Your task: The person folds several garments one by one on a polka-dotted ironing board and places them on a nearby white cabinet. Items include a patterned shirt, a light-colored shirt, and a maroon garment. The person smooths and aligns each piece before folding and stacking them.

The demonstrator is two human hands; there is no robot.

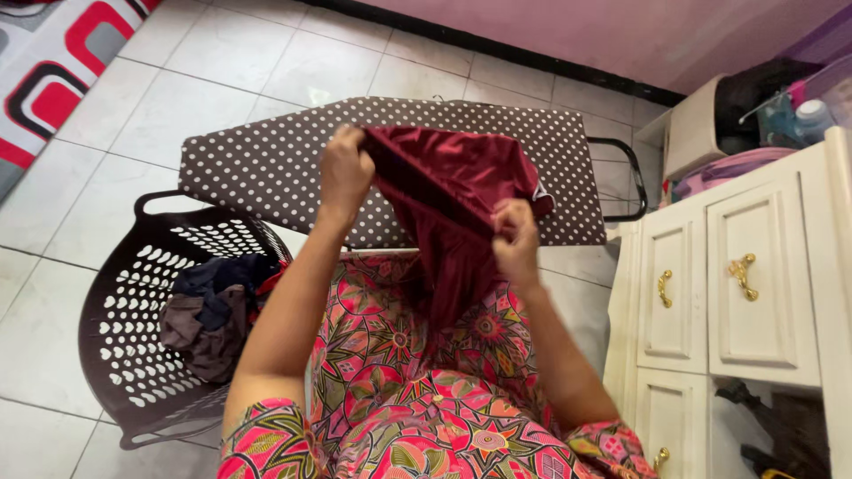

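Observation:
A shiny dark red garment (448,208) hangs between my two hands above a low ironing board (266,164) with a brown, white-dotted cover. My left hand (344,171) grips its upper left edge, raised over the board. My right hand (515,232) pinches the cloth lower and to the right. The garment's lower part droops onto my lap, which is covered by a pink flowered dress (417,390).
A dark brown perforated laundry basket (133,355) stands on the tiled floor at my left, holding dark crumpled clothes (213,310). A cream cabinet (745,293) with gold handles is close on my right. A red patterned mat (53,71) lies at the far left.

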